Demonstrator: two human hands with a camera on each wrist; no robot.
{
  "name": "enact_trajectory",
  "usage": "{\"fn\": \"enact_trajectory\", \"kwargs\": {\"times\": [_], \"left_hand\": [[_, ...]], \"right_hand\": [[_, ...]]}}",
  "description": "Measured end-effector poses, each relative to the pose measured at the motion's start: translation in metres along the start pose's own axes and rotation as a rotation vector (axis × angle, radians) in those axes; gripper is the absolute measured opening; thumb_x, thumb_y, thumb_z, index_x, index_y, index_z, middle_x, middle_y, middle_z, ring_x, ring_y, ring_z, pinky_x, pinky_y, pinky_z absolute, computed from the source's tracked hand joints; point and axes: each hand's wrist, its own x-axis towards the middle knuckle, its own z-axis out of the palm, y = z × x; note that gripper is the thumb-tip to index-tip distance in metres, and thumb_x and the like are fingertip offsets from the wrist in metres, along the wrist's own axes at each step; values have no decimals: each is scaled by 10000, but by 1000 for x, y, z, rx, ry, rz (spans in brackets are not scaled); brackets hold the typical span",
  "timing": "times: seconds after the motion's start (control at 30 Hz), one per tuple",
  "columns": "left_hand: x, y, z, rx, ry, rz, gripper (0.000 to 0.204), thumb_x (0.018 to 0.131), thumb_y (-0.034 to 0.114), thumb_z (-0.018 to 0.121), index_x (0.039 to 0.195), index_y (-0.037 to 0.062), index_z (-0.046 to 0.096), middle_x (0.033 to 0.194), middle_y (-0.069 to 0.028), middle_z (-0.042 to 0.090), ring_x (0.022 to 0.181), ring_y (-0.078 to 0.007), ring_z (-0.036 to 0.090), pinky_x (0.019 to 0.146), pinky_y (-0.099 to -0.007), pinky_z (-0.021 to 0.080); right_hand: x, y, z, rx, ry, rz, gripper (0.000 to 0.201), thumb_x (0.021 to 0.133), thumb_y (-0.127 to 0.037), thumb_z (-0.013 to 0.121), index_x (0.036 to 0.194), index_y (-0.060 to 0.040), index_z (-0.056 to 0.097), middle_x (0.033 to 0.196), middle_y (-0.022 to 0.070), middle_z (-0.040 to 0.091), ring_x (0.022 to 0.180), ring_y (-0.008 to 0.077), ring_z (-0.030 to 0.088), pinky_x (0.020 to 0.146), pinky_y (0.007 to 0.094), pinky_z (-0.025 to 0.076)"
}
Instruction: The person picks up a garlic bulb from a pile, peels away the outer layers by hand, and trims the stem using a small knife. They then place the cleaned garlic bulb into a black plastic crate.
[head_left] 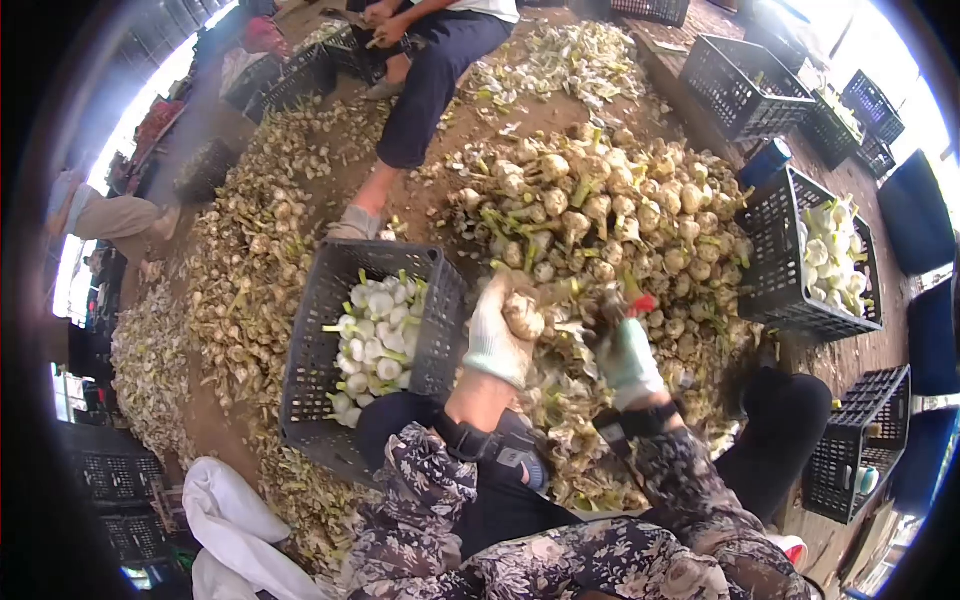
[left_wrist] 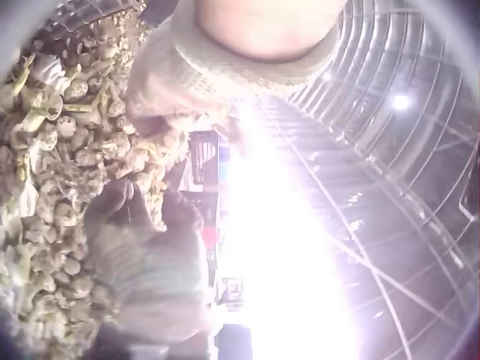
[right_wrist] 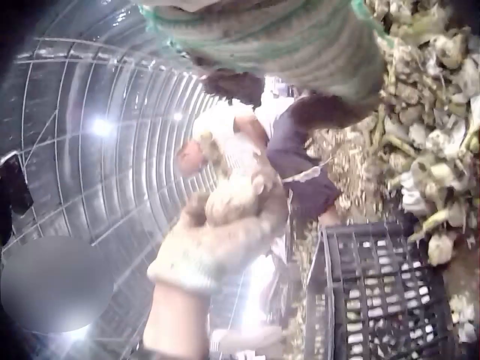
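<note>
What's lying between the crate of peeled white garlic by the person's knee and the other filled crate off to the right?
In the head view, a big heap of untrimmed garlic fills the ground between the near crate and the right crate; both gloved hands work over its front edge.

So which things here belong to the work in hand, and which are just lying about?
In use:
- left hand, gripping a garlic bulb
- right hand, holding a red-handled tool
- garlic heap
- crate of trimmed garlic

Lying about:
- white cloth
- empty black crates
</note>
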Motion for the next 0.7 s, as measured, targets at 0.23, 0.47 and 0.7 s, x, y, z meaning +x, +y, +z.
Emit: {"fn": "enact_trajectory", "kwargs": {"times": [0.23, 0.47, 0.7], "left_hand": [[-14, -6, -3, 1230, -296, 548, 584, 738, -23, 519, 1303, 18, 376, 1024, -64, 526, 851, -133, 506, 801, -262, 437], [-22, -2, 12, 1471, -266, 941, 722, 539, 22, 791, 1197, 30, 492, 1138, -127, 535, 1057, -232, 529, 895, -324, 436], [-27, -1, 21, 1380, -347, 921, 604, 553, 0, 766, 1113, 31, 541, 1145, -137, 524, 1034, -260, 533, 878, -343, 443]], "right_hand": [[-10, -32, 20, 169, -185, 194, 400, 870, -258, 577, 1198, -58, 468, 976, 4, 581, 807, 81, 547, 633, 188, 426], [-15, -65, 33, 401, -230, 291, 323, 860, -315, 574, 1086, -86, 548, 983, -16, 600, 841, 88, 552, 687, 277, 459], [-12, -67, 25, 278, -94, 299, 164, 839, -223, 601, 887, -70, 632, 780, -32, 601, 690, 68, 545, 580, 236, 453]]}}
